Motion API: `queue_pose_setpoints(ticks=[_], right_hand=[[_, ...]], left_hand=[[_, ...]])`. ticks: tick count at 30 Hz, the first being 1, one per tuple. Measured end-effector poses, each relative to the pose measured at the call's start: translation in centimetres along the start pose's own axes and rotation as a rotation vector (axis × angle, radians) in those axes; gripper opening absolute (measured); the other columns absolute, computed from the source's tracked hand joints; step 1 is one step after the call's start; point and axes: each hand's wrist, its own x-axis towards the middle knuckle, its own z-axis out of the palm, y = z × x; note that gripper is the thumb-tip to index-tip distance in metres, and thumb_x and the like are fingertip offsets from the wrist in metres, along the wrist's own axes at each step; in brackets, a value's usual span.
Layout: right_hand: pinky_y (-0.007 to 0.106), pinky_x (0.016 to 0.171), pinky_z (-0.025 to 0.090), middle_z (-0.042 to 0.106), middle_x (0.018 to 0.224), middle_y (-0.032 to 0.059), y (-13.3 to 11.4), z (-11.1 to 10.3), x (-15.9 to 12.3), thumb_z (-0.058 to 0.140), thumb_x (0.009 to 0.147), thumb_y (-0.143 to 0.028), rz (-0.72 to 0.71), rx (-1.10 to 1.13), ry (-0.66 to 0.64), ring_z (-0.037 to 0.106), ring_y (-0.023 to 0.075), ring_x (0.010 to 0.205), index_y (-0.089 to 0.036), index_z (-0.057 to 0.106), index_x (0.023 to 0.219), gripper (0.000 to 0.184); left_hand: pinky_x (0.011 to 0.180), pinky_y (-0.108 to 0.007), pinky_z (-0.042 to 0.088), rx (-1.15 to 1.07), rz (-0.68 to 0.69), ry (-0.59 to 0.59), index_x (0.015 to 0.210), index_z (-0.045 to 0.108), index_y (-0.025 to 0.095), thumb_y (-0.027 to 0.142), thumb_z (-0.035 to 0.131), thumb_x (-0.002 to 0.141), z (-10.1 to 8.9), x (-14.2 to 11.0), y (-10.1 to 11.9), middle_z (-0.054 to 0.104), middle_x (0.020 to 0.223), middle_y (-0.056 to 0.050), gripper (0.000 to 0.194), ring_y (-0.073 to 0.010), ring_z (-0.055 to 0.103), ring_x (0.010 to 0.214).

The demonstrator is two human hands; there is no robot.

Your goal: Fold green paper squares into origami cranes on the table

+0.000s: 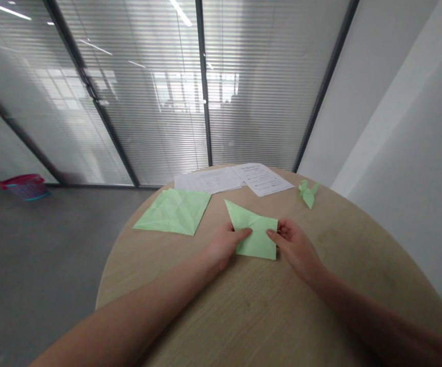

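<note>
A partly folded sheet of green paper is held between both hands just above the wooden table. My left hand pinches its left side, thumb on top and fingers hidden behind. On the right edge, my right hand grips the paper with its thumb on the front and fingers curled behind. One corner of the paper points up and to the left. Farther left lies a creased, spread-out green sheet. A small folded green paper figure rests at the back right.
Printed white sheets lie along the far edge of the round wooden table. Behind it stands a glass partition with blinds. A white wall closes off the right. On the floor at left sits a red and blue basket.
</note>
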Motion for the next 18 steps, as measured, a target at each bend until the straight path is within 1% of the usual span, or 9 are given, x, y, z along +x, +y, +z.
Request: queue_pose_setpoints(ticks=[3, 5, 7, 10, 13, 15, 18], right_hand=[[0.031, 0.061, 0.048, 0.061, 0.071, -0.0013, 0.2, 0.0, 0.0, 0.075, 0.082, -0.046, -0.026, -0.053, 0.009, 0.059, 0.0199, 0.068, -0.026, 0.054, 0.079, 0.030], [0.030, 0.060, 0.046, 0.057, 0.069, -0.0026, 0.1, 0.1, -0.1, 0.075, 0.082, -0.045, -0.037, -0.062, 0.008, 0.056, 0.0185, 0.065, -0.025, 0.052, 0.077, 0.031], [0.031, 0.063, 0.049, 0.060, 0.072, -0.0016, -0.1, 0.2, -0.3, 0.076, 0.082, -0.046, -0.039, -0.054, -0.016, 0.059, 0.0196, 0.069, -0.026, 0.054, 0.080, 0.029], [0.035, 0.072, 0.053, 0.069, 0.084, 0.0026, -0.4, 0.4, -0.6, 0.076, 0.082, -0.051, -0.036, -0.032, -0.093, 0.065, 0.0239, 0.082, -0.026, 0.061, 0.093, 0.030], [0.036, 0.076, 0.055, 0.071, 0.092, 0.0054, -0.3, 0.2, -1.0, 0.067, 0.088, -0.060, -0.047, -0.048, -0.119, 0.066, 0.0261, 0.090, -0.026, 0.064, 0.100, 0.036], [0.036, 0.076, 0.055, 0.070, 0.093, 0.0057, -0.2, 0.0, -1.2, 0.060, 0.092, -0.064, -0.059, -0.059, -0.103, 0.066, 0.0255, 0.089, -0.025, 0.065, 0.100, 0.041], [0.033, 0.069, 0.053, 0.065, 0.083, 0.0030, -0.2, -0.2, -1.2, 0.057, 0.094, -0.065, -0.078, -0.047, -0.080, 0.063, 0.0222, 0.077, -0.025, 0.064, 0.094, 0.041]], left_hand=[[0.097, -0.046, 0.057, 0.009, -0.004, 0.006, 0.101, 0.075, 0.013, 0.039, 0.088, 0.072, 0.2, -0.1, 0.1, 0.081, 0.102, -0.015, 0.041, -0.0304, 0.076, 0.096], [0.096, -0.046, 0.057, 0.030, 0.001, 0.016, 0.099, 0.075, 0.013, 0.042, 0.085, 0.076, 0.2, 0.0, 0.0, 0.081, 0.102, -0.016, 0.038, -0.0300, 0.076, 0.095], [0.095, -0.045, 0.057, 0.064, 0.011, 0.026, 0.099, 0.075, 0.014, 0.041, 0.084, 0.078, 0.1, 0.1, -0.2, 0.081, 0.104, -0.015, 0.036, -0.0293, 0.076, 0.094], [0.093, -0.044, 0.058, 0.112, 0.015, 0.037, 0.101, 0.076, 0.014, 0.041, 0.083, 0.078, -0.1, 0.2, -0.3, 0.081, 0.106, -0.014, 0.035, -0.0286, 0.076, 0.092], [0.092, -0.044, 0.057, 0.133, 0.013, 0.029, 0.102, 0.077, 0.014, 0.042, 0.082, 0.079, -0.2, 0.2, -0.4, 0.081, 0.104, -0.014, 0.037, -0.0288, 0.076, 0.091], [0.091, -0.043, 0.057, 0.136, 0.007, 0.015, 0.102, 0.077, 0.013, 0.042, 0.081, 0.080, -0.2, 0.1, -0.3, 0.081, 0.102, -0.014, 0.037, -0.0290, 0.076, 0.091], [0.088, -0.041, 0.058, 0.154, -0.006, 0.039, 0.100, 0.077, 0.012, 0.038, 0.078, 0.083, 0.0, 0.0, -0.2, 0.081, 0.100, -0.015, 0.031, -0.0283, 0.076, 0.089]])
